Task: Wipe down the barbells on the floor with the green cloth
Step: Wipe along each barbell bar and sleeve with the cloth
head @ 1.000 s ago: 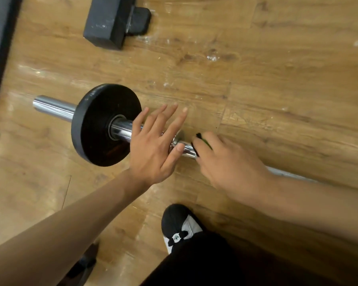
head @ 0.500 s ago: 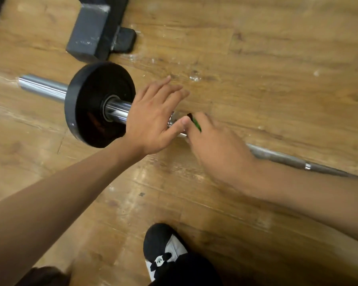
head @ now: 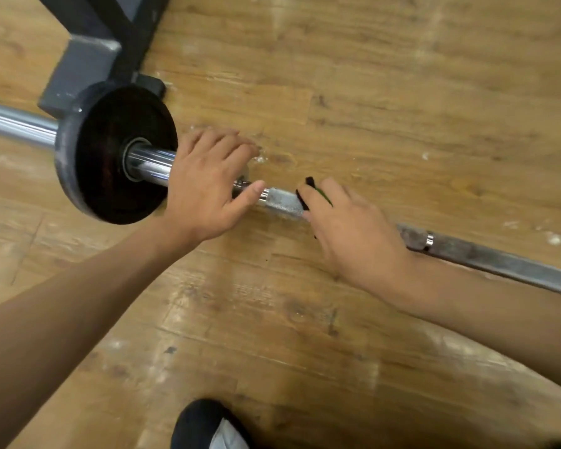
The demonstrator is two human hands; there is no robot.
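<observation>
A steel barbell (head: 282,204) lies on the wooden floor, running from the left edge down to the right. A black weight plate (head: 110,157) sits on its chrome sleeve. My left hand (head: 204,189) rests on the bar just right of the plate, fingers curled over the collar. My right hand (head: 347,228) is wrapped around the knurled shaft with the green cloth (head: 314,191) in it. Only a dark and green edge of the cloth shows past the fingers.
A dark grey metal rack foot (head: 85,63) stands on the floor just behind the plate. My black and white shoe (head: 208,426) is at the bottom edge. Worn wooden floor (head: 370,92) stretches beyond the bar.
My right hand with the cloth has slid right along the shaft, baring a stretch of knurling between the hands. My left hand has closed down onto the bar beside the plate.
</observation>
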